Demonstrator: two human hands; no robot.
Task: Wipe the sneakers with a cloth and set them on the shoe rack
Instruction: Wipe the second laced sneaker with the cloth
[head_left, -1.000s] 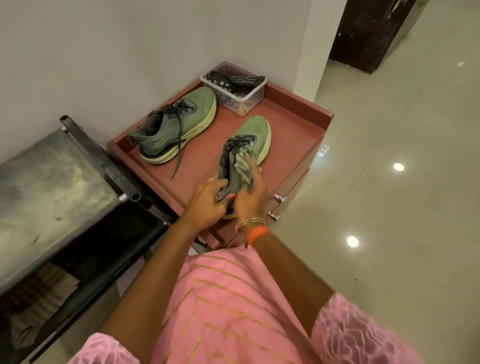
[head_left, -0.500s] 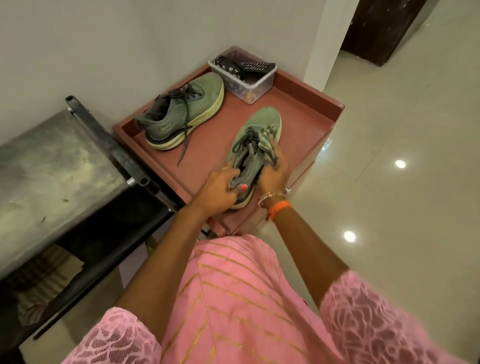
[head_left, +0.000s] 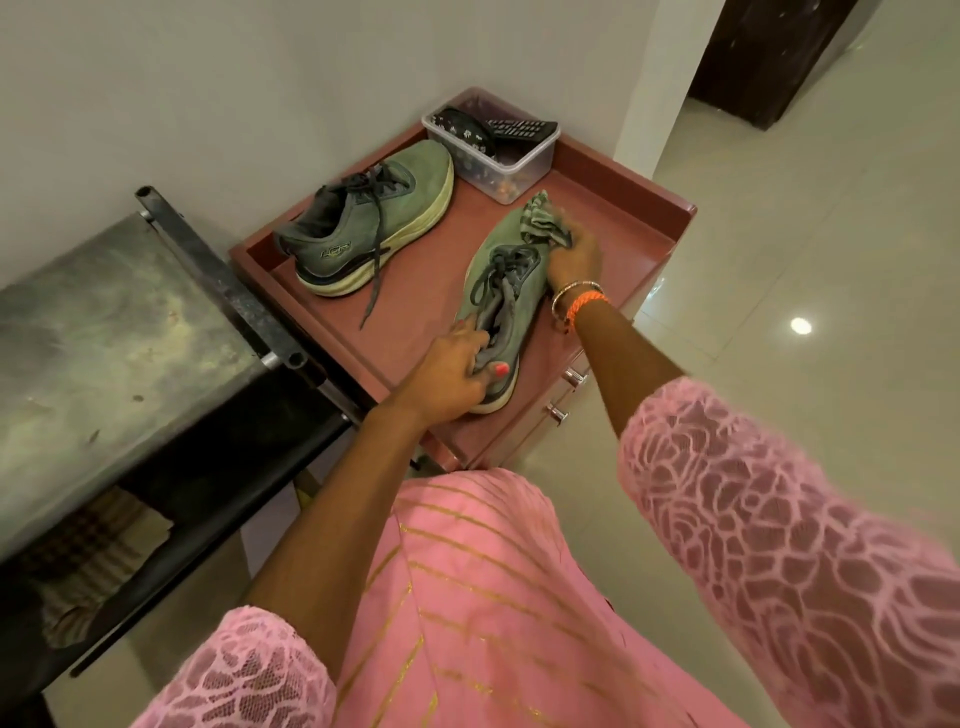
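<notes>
Head camera looks down on a reddish-brown cabinet top (head_left: 613, 208) with a raised rim, set against a pale wall, and we see two green sneakers lying on it. Our left hand (head_left: 447, 371) curls around the heel end of the near sneaker (head_left: 511, 260), the thumb with its pink nail lying over the collar and the fingers tucked along the shoe's far side — a closed grasp that pins the shoe to the surface. Our right hand (head_left: 574, 260) is bunched around a striped green cloth (head_left: 543, 223), which it presses onto the toe of that same shoe; the fingers are blurred, so we cannot tell how many are wrapped into the fabric. Bangles and an orange thread (head_left: 584, 301) sit at the right wrist.

The other sneaker (head_left: 374, 218) rests on its sole closer to the wall, well apart from the near one, its dark laces trailing loose over the side onto the red surface. Just beyond its toe stands a clear plastic box (head_left: 519, 166) holding a remote control (head_left: 522, 127) and a dark flowered item (what it is we cannot make out).

To the left, a dark metal-framed rack (head_left: 228, 296) with a worn grey top stands beside the cabinet — the two look to be touching. Pink sleeves and a pink garment with gold stripes fill the lower frame.
</notes>
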